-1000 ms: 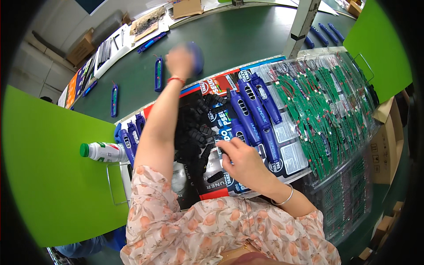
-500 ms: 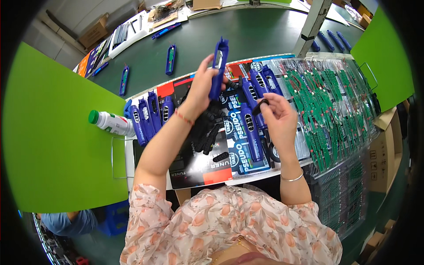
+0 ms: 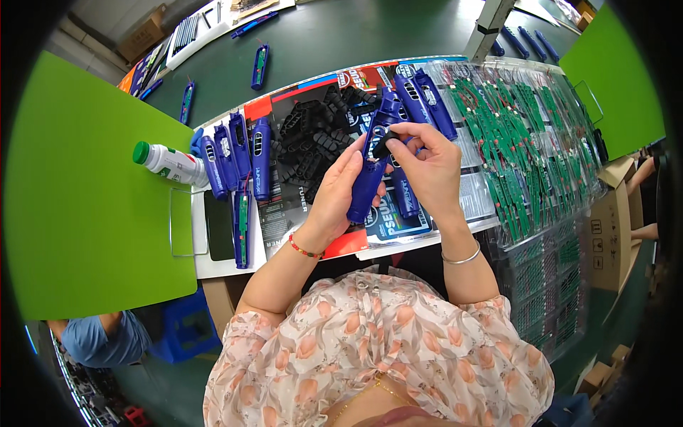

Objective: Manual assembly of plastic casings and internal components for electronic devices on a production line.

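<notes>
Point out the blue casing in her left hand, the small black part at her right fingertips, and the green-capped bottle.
blue casing [image 3: 368, 186], head view, mid body.
small black part [image 3: 385, 144], head view, its centre.
green-capped bottle [image 3: 173, 164], head view, white body.

At the workbench [image 3: 320, 43], we find a pile of small clips [image 3: 316, 135] at the centre, on printed cards [image 3: 420, 220]. At nine o'clock from it, a row of plastic casings [image 3: 235, 156] lies side by side, with a bottle [image 3: 169, 162] on its side just beyond, farther toward nine. At three o'clock, circuit boards [image 3: 526, 135] fan out in rows. At twelve o'clock, well apart, single casings [image 3: 260, 65] lie scattered on the bench.
</notes>
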A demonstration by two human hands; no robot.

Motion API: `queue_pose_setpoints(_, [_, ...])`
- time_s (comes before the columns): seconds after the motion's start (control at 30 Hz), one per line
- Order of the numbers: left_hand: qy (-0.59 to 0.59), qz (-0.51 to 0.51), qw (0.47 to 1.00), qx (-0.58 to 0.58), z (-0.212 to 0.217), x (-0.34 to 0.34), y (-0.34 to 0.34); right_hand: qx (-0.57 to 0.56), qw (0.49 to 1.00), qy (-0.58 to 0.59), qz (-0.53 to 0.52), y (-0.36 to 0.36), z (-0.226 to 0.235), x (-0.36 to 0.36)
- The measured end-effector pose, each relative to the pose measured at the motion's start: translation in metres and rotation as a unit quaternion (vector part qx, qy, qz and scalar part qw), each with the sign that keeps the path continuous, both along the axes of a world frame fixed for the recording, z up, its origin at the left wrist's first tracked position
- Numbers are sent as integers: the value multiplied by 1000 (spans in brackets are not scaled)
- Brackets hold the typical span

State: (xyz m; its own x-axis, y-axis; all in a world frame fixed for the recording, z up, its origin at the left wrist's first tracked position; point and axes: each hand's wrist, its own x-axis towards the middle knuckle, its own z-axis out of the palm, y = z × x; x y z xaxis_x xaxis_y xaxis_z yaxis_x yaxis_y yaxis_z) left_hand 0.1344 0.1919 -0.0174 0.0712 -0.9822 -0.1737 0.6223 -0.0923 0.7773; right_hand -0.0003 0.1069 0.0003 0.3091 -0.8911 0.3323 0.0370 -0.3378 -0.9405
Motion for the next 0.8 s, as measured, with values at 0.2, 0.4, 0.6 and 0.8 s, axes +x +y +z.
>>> queue_pose_setpoints(0.2, [-42,12,999,5,-3,-8,-2,-79,992,96,-34,5,-4,-4])
queue_pose_setpoints(0.4, [-185,36,982,-26,-16,-16,4,-170,963,182,-105,9,-3,2])
queue_pose_setpoints(0.6, [-240,67,968,-31,-13,-11,4,-88,987,118,-66,13,-8,14])
queue_pose_setpoints(0.8, [-226,65,971,-33,-23,-5,12,133,990,40,27,14,-2,20])
